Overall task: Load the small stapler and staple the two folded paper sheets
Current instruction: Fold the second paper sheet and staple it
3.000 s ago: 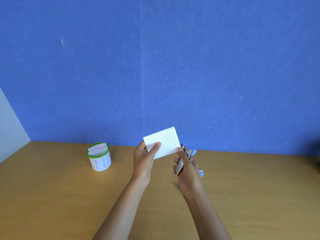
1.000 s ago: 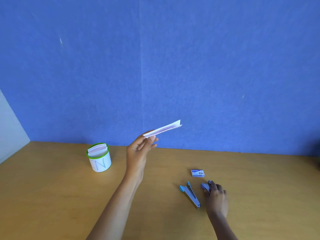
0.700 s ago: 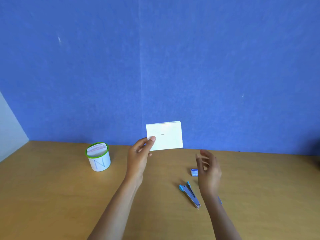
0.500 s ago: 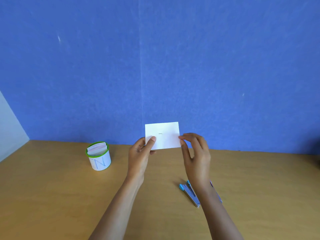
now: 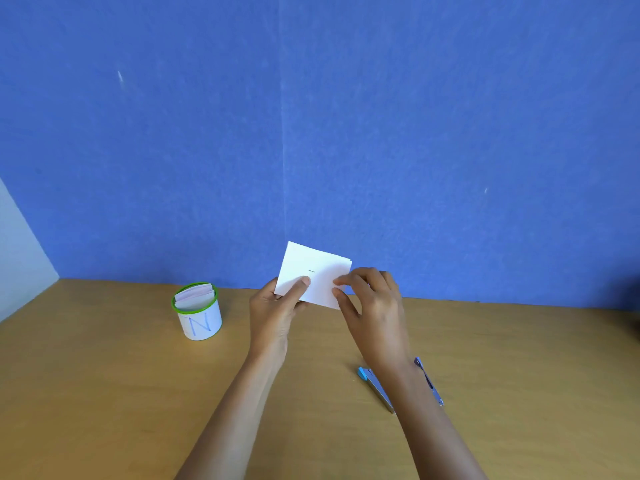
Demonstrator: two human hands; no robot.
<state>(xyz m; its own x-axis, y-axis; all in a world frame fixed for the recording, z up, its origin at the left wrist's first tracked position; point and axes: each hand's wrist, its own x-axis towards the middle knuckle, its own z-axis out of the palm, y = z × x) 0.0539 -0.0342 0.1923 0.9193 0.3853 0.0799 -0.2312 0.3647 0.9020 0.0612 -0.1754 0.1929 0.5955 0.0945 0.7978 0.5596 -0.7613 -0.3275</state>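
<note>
- Toward the far left of the desk [image 5: 104, 393] stands a white cup [image 5: 199, 318] with a green rim and paper slips in it, no part of this job
- Above the desk's far edge, near its middle, the left hand [image 5: 273, 317] pinches the lower left corner of the folded sheets [image 5: 317, 268], thumb on the front face
- The sheets are clear of the desk, face toward the camera; their long edges run left to right and slope down to the right
- A short dark staple [image 5: 311, 270] shows near the middle of that face, so loading and stapling look done; what seems left is checking the hold and setting the sheets down
- The right hand [image 5: 375, 317] pinches the sheets' right edge between thumb and fingertips
- Nearer the front edge, right of middle, the stapler [image 5: 375, 389] lies splayed open, partly hidden under the right forearm; its blue-tipped arm points far-left, its long axis running back toward the near right
</note>
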